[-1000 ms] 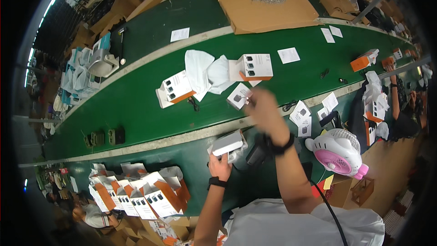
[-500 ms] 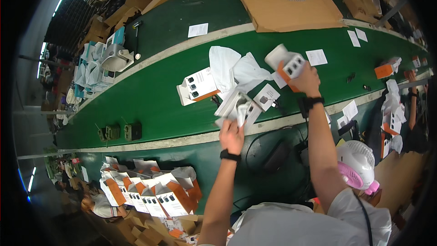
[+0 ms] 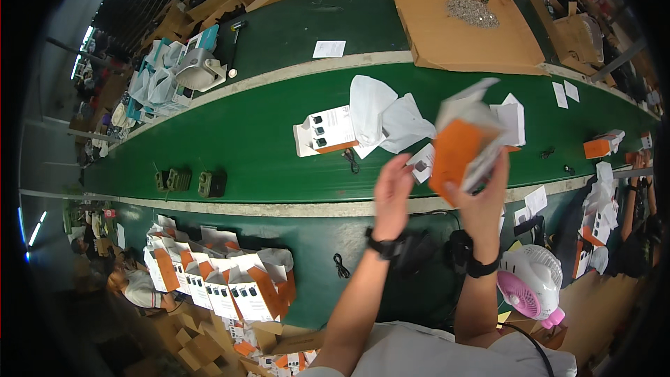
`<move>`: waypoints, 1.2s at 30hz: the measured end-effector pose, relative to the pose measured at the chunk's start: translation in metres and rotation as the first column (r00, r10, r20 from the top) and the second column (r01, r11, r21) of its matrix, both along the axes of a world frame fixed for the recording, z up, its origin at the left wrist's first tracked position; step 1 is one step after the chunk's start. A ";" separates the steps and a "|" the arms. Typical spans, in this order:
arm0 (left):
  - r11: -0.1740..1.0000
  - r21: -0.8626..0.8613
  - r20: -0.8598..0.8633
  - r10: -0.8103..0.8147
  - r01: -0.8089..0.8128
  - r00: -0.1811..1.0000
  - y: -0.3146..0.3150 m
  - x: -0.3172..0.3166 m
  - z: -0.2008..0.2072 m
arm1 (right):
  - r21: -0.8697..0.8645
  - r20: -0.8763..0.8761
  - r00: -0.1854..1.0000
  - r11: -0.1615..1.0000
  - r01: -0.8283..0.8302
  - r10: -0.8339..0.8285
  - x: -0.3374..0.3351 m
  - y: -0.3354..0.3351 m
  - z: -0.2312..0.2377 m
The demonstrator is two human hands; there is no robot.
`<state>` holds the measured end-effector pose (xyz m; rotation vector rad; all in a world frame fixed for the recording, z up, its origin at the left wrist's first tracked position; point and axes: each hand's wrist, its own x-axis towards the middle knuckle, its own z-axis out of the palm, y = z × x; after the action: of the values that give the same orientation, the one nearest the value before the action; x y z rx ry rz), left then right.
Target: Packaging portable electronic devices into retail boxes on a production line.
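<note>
Bare belt (image 3: 255,150) is stretching leftward above its pale edge (image 3: 293,209). The right hand (image 3: 484,199) is clasping a box (image 3: 455,153); the left hand (image 3: 392,199) is pointing upward, grip too blurred to tell.

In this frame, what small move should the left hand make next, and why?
Probably bring the left hand across to steady the orange-and-white box. The box is tilted with a flap up, and only the right hand grips it; the left hand is close by, blurred, with nothing clearly visible in its grasp.
</note>
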<state>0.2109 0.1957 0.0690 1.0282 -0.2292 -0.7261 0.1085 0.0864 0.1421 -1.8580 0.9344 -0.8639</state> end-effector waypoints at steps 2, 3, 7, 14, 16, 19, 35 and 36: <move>0.997 -0.045 0.071 0.063 -0.060 0.995 0.045 0.005 0.027 | -0.166 -0.231 0.951 0.955 -0.245 0.204 0.018 0.019 0.001; 0.992 0.037 0.168 0.109 -0.117 0.980 0.065 0.006 0.028 | -0.143 -0.278 0.886 0.896 -0.421 0.372 0.033 0.040 -0.001; 0.897 0.301 0.113 0.304 -0.324 0.946 0.121 0.019 0.023 | 0.468 -0.109 0.518 0.504 -0.726 0.848 0.066 0.029 -0.032; 0.925 0.379 -0.246 0.123 -0.021 0.961 0.187 0.024 -0.064 | -0.011 -0.192 0.977 0.995 -0.096 0.092 0.186 -0.028 -0.155; 0.614 0.785 0.119 -0.017 -0.084 0.993 0.191 0.019 -0.074 | -0.012 -0.277 0.947 0.985 -0.170 0.160 0.180 -0.023 -0.150; 0.287 0.696 0.716 -0.213 -0.658 0.665 0.206 0.013 -0.032 | -0.107 0.011 0.989 0.983 -0.148 0.150 0.132 0.032 -0.071; 0.807 0.240 0.260 0.482 -0.540 0.837 0.220 -0.052 0.159 | 0.132 0.008 0.473 0.468 -0.874 0.881 -0.019 0.164 0.072; 0.726 0.239 0.409 0.526 -0.644 0.746 0.228 -0.060 0.159 | 0.106 0.215 0.542 0.533 -0.840 0.812 -0.024 0.158 0.054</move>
<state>0.1508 0.4236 0.2280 1.4855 -0.0189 0.0051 0.0841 0.2444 0.1963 -1.7354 -0.0492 -0.2591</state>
